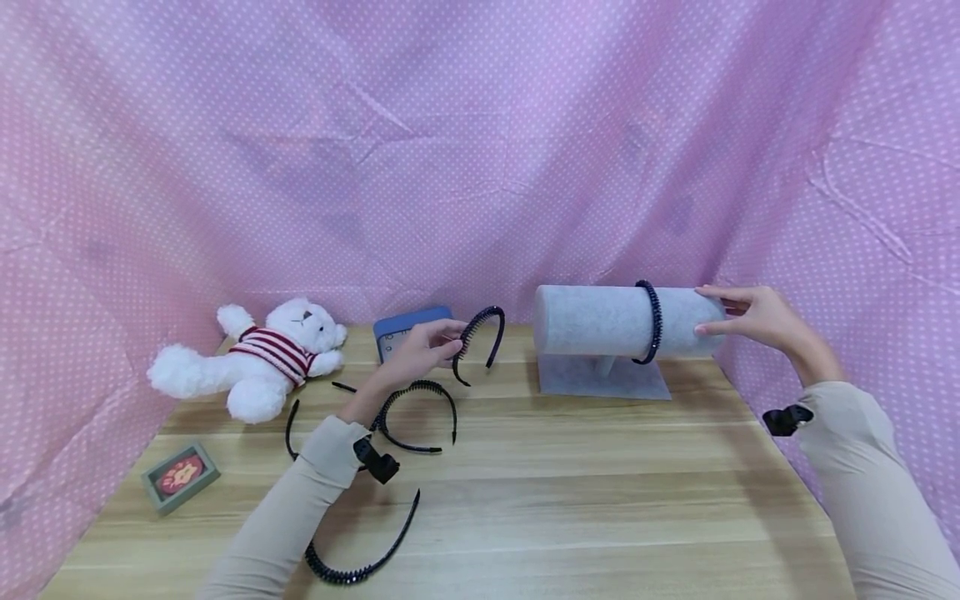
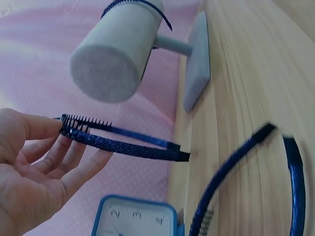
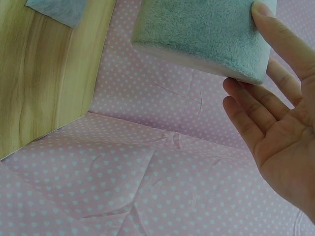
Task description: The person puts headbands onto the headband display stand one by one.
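Observation:
Between thumb and fingers, my left hand (image 1: 420,354) pinches a dark, toothed headband (image 2: 123,146) by its curved top, its two ends pointing away from the hand. It is held in the air, left of a grey plush roll stand (image 1: 592,321) and apart from it. A dark beaded headband (image 1: 657,321) hangs around the roll, right of its middle. My right hand (image 1: 772,321) grips the roll's right end, thumb on one side and fingers on the other, as the right wrist view also shows. Several dark headbands (image 1: 352,577) lie on the table, some partly behind the left forearm.
A white teddy bear (image 1: 251,400) in a striped sweater lies at the back left. Behind my left hand stands a blue-rimmed clock (image 1: 412,315). A small green-grey frame (image 1: 168,502) lies at the left. Pink dotted cloth (image 1: 480,150) hangs around the wooden table (image 1: 570,500).

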`<state>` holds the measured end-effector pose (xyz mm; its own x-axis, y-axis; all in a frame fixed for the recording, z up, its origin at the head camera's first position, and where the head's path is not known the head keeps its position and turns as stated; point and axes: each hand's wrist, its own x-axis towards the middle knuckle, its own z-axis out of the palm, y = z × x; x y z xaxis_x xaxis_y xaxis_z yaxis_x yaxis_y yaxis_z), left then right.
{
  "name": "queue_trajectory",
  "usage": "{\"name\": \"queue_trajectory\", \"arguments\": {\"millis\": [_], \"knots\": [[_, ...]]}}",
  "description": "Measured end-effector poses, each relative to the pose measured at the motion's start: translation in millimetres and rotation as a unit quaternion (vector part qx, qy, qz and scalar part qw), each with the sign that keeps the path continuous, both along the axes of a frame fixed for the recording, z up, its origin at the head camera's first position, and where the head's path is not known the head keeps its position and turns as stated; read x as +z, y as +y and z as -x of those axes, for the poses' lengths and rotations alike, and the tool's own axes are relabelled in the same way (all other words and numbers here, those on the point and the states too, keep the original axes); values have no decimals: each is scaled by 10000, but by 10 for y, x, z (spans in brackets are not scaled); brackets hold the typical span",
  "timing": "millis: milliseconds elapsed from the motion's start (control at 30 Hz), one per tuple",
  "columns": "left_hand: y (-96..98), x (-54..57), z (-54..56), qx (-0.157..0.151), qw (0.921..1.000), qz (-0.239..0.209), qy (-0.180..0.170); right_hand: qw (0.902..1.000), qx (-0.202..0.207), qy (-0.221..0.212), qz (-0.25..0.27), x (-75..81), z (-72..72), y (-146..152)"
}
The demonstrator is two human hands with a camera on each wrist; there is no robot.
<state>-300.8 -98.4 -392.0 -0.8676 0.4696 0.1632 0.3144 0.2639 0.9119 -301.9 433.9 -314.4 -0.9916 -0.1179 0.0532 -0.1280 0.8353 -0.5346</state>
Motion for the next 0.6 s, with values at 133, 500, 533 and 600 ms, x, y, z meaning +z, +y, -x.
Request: {"name": "queue_trajectory", "arguments": {"millis": [133, 500, 533, 600], "knots": [[127, 18, 6, 148, 9995, -295, 22, 10000, 12, -46, 8, 4, -2, 1], [592, 138, -12, 540, 9935, -996, 82, 9999, 0, 82, 86, -19, 3, 5], [637, 151, -18, 585, 9929, -1033, 122, 9999, 4, 98, 117, -19, 2, 5], [719, 170, -16, 668, 9913, -1115, 196, 9998, 10, 119, 180, -18, -1, 1]]}}
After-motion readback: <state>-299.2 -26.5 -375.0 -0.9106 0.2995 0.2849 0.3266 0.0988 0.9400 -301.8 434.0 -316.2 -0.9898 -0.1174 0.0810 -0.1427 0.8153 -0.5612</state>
